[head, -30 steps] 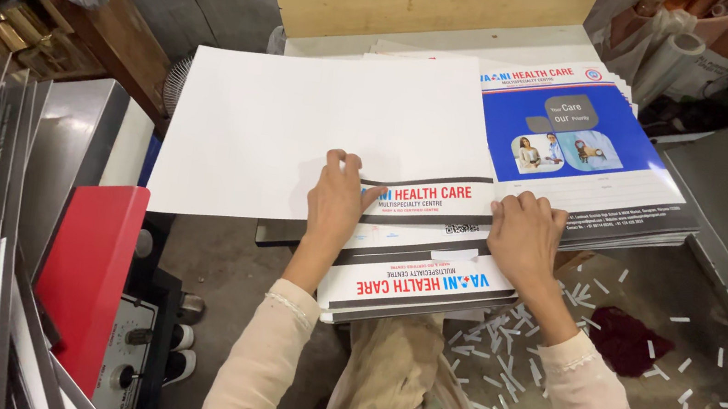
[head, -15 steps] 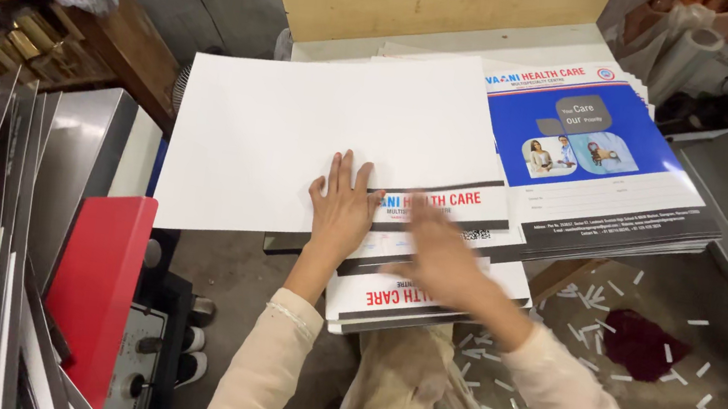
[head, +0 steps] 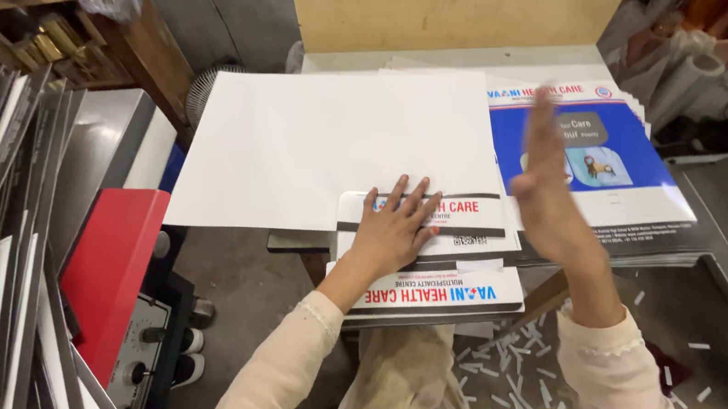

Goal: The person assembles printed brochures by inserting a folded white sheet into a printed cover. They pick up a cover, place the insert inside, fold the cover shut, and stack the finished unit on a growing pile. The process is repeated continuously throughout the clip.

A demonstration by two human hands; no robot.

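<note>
Left hand lay flat and open on the folded printed sheet at the tabletop's near edge, right hand open, empty, raised over the blue poster stack; mid-fold, next likely needed pressing the crease flat.

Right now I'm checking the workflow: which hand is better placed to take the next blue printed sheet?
Probably the right hand: it is raised, free, directly over the blue printed stack. The left hand lies flat on the folded sheets, pinning them.
</note>
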